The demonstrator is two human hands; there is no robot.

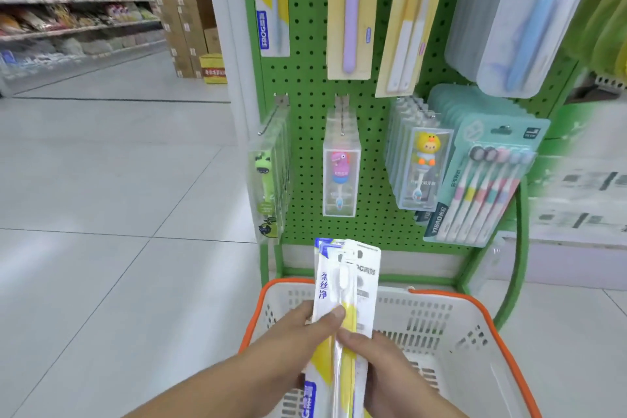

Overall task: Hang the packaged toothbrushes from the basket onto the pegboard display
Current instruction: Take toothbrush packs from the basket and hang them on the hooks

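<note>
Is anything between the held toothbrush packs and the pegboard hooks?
Nothing visible. Both hands, left and right, hold the packs over the basket, with open air up to the pegboard. The hooks in view already carry other packs, though their tips look free.

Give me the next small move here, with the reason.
Probably separate one pack from the stack and lift it toward the matching yellow pack hanging top left on the pegboard. Both hands, left hand and right hand, grip several fanned toothbrush packs above the basket, well below any hook.
</note>
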